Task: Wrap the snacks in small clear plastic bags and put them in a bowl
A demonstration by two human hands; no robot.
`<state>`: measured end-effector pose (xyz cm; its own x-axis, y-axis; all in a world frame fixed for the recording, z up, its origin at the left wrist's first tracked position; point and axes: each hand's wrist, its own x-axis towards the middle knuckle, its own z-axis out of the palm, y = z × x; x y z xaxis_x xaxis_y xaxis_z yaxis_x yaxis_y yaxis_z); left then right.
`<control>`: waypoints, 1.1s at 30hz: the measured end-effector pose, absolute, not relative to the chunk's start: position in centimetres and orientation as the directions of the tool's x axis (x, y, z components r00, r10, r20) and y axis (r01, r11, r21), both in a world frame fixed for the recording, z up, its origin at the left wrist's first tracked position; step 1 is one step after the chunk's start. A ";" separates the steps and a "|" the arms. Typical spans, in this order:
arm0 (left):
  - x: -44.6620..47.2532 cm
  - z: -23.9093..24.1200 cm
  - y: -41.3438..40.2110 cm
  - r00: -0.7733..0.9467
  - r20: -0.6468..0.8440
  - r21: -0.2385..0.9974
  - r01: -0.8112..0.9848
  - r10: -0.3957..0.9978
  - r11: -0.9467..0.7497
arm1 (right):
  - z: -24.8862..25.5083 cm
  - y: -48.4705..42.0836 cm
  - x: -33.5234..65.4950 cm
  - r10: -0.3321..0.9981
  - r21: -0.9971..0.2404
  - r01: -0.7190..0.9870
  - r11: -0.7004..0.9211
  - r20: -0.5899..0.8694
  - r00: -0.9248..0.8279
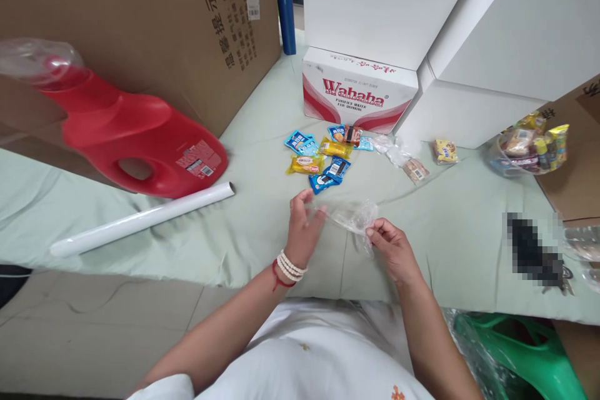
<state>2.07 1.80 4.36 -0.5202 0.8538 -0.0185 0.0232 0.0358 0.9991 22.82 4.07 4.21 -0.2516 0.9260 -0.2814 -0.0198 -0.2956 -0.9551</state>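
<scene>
A crumpled clear plastic bag (pixel 351 215) stretches over the table between my two hands. My right hand (pixel 394 249) pinches its right end between thumb and fingers. My left hand (pixel 304 231), wearing a beaded bracelet and a red cord, is at the other end with thumb and fingers apart. The thumb is close to the bag's edge; whether it touches is hard to tell. Just beyond my hands lie several small wrapped snacks: yellow packets (pixel 307 165), dark blue packets (pixel 336 169) and light blue packets (pixel 300 141).
A brown packet (pixel 415 170), a yellow packet (pixel 445 151) and a clear bowl (pixel 497 156) of snacks are to the right. A Wahaha carton (pixel 356 90) stands behind. On the left are a red jug (pixel 154 131), a white roll (pixel 140 219) and a big cardboard box (pixel 178 25).
</scene>
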 end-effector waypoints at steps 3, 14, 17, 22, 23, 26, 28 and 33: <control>2.4 5.5 2.3 -0.267 0.231 0.922 0.367 0.936 -0.123 | 4.8 3.9 22.6 0.920 -0.976 0.034 -0.215 -0.214 -0.329; 2.8 5.1 2.6 -0.118 -0.073 0.994 -0.088 0.990 0.063 | 4.9 3.5 24.7 0.703 -0.905 0.029 -0.424 -0.350 -0.620; 2.7 5.1 2.3 -0.126 -0.127 0.973 -0.210 0.984 0.099 | 4.2 3.7 24.9 0.727 -0.938 0.135 -0.319 -0.334 -0.600; 0.9 4.7 1.8 0.034 -0.245 0.939 -0.240 0.969 0.246 | 5.3 6.6 27.7 0.937 -0.912 0.407 0.055 -0.094 -0.337; 0.6 4.7 1.6 0.115 -0.245 0.944 -0.199 0.963 0.263 | 6.0 7.4 28.3 0.954 -0.878 0.454 0.149 0.007 -0.301; 0.3 4.3 1.0 0.269 -0.229 0.961 -0.091 0.936 0.261 | 7.9 9.1 29.3 0.939 -0.768 0.543 0.341 0.299 -0.167; 0.8 3.8 0.7 0.200 -0.225 0.968 -0.062 0.954 0.241 | 8.3 9.4 29.0 0.913 -0.770 0.536 0.344 0.408 0.000; 2.7 3.0 0.2 -0.079 -0.151 0.986 0.064 0.985 0.156 | 5.8 6.4 24.9 0.998 -0.969 0.248 -0.013 0.004 0.069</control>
<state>2.66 0.18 3.03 -0.0790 0.9854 -0.1511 0.0638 0.1562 0.9857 24.88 6.37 5.81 0.0685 0.9976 0.0044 0.2476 -0.0127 -0.9688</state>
